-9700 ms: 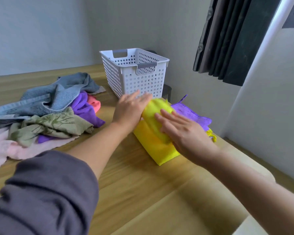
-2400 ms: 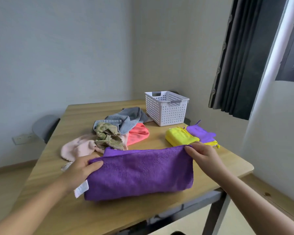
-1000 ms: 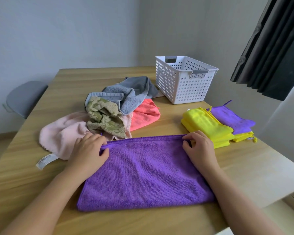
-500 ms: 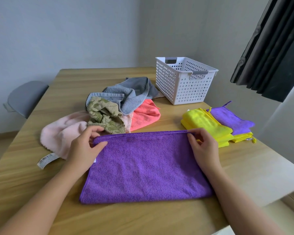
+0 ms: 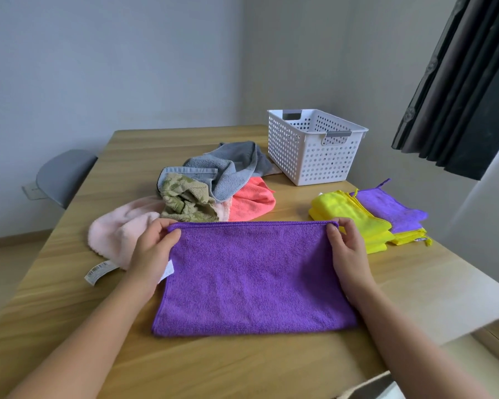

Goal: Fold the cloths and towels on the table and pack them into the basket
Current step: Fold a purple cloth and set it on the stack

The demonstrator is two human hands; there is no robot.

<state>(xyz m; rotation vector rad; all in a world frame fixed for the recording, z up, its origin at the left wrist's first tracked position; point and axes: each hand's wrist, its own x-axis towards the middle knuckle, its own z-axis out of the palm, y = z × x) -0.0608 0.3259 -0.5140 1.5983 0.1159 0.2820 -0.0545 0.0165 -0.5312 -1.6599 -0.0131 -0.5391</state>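
A purple cloth (image 5: pixel 251 277), folded in half, lies flat on the wooden table (image 5: pixel 242 367) in front of me. My left hand (image 5: pixel 153 251) pinches its far left corner and my right hand (image 5: pixel 344 249) pinches its far right corner. Behind it is a loose pile: a pale pink towel (image 5: pixel 118 234), an olive patterned cloth (image 5: pixel 185 201), a grey towel (image 5: pixel 228 165) and a coral cloth (image 5: pixel 252 201). To the right lie a folded yellow cloth (image 5: pixel 355 218) and a folded purple cloth (image 5: pixel 389 210) on more yellow. The white perforated basket (image 5: pixel 314 151) stands at the back right.
A grey chair (image 5: pixel 64 174) sits beyond the table's left edge. Dark curtains (image 5: pixel 461 82) hang at the right. The table's right edge runs close past the folded cloths. A white label (image 5: pixel 98 272) trails from the pink towel.
Both hands have slid the purple cloth's far edge a little away from me and now pinch its corners. The head view has shifted slightly.
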